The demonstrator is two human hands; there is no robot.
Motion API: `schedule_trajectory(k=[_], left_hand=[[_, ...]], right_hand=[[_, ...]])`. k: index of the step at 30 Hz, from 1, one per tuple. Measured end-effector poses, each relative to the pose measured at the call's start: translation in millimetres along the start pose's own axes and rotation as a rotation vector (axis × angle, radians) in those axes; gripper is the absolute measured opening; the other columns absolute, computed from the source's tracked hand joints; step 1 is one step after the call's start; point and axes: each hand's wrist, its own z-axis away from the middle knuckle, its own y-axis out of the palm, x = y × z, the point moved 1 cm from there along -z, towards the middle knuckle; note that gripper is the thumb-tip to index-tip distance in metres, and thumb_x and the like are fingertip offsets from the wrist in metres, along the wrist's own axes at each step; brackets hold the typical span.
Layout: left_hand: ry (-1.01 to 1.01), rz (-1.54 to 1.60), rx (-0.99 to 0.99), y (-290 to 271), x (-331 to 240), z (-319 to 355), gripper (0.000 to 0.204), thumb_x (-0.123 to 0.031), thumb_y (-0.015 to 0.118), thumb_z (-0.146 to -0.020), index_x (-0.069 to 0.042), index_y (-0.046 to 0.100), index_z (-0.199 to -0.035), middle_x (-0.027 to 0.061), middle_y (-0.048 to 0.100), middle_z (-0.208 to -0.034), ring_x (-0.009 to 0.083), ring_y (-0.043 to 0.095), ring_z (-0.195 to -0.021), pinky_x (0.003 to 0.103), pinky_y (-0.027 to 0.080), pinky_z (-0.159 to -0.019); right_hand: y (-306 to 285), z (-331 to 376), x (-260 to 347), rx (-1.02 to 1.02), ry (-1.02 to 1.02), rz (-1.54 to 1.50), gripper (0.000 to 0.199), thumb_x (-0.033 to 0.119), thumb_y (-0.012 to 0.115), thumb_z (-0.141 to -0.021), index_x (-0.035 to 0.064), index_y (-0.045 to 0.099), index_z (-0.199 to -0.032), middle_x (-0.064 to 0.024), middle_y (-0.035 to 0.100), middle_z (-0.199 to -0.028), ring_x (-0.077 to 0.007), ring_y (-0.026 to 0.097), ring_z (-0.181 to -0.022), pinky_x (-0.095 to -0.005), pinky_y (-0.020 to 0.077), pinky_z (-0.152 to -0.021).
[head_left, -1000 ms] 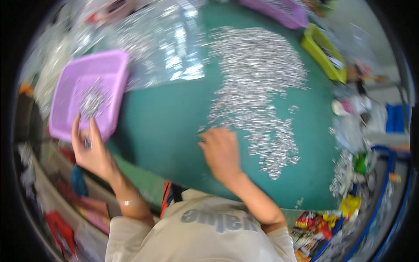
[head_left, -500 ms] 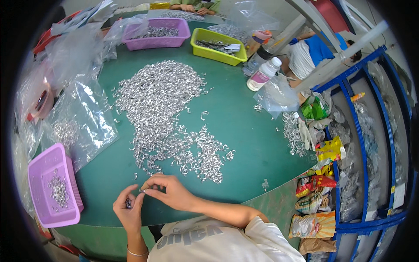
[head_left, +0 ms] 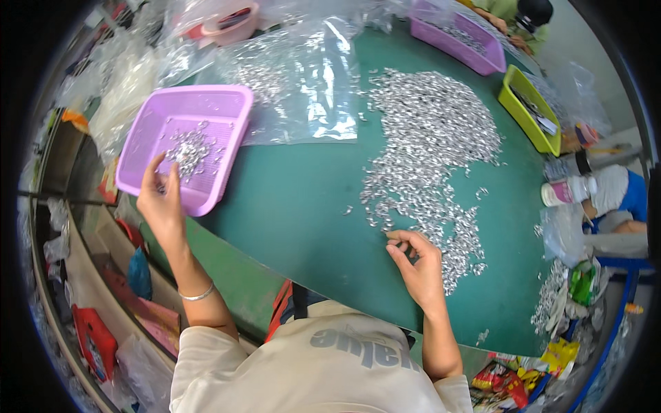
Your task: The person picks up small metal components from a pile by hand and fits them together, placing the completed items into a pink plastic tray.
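Small curved silvery metal pieces (head_left: 434, 131) lie in a broad pile on the green table (head_left: 296, 199). At the pile's near edge is my right hand (head_left: 418, 265), its thumb and index finger pinched on a tiny metal piece. My left hand (head_left: 162, 206) reaches over the near side of the purple basket (head_left: 237, 113), thumb and index finger spread apart. Small glints show between its fingers; whether they are in the hand or in the basket behind, I cannot tell. A small heap of metal pieces (head_left: 189, 151) lies in that basket.
Behind the basket lies a clear plastic bag (head_left: 334, 89) with more pieces. Another purple basket (head_left: 492, 62) and a yellow-green basket (head_left: 558, 141) stand far right, near a white bottle (head_left: 568, 191). A person (head_left: 516, 27) works at the far side.
My hands were together at the table's near edge and have parted. The left has moved to the purple basket, the right to the pile. The view has turned left.
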Motion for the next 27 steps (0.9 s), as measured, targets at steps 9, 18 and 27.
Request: schedule_trajectory(k=[9,18,27], left_hand=[[-0.026,0.47,0.639,48,-77,113,0.019,0.0,0.065,-0.072,-0.001,0.063,-0.09,-0.004,0.038,-0.051,0.0037,0.032,-0.047,0.019,0.029,-0.045],[-0.18,0.561,0.808,69,-80,140,0.03,-0.001,0.066,-0.071,-0.003,0.059,-0.1,-0.0016,0.033,-0.048,0.0047,0.03,-0.045,0.021,0.028,-0.043],[-0.136,0.49,0.801,68,-75,143,0.025,-0.005,0.064,-0.074,-0.002,0.057,-0.099,0.0049,0.039,-0.049,0.0113,0.037,-0.042,0.027,0.033,-0.041]], right_hand=[[52,-48,1,-0.08,-0.45,0.571,0.02,0.004,0.061,-0.071,0.0037,0.059,-0.091,-0.0095,0.051,-0.1,-0.0251,0.046,-0.087,-0.0353,0.0357,-0.074],[48,-37,-10,-0.144,-0.424,0.344,0.014,0.003,0.061,-0.071,0.0036,0.057,-0.085,-0.0064,0.055,-0.086,-0.0231,0.049,-0.082,-0.0336,0.0344,-0.069],[60,-44,-1,-0.061,-0.413,0.457,0.011,0.001,0.061,-0.072,0.0028,0.058,-0.082,-0.0069,0.055,-0.086,-0.0217,0.05,-0.081,-0.0312,0.0366,-0.072]])
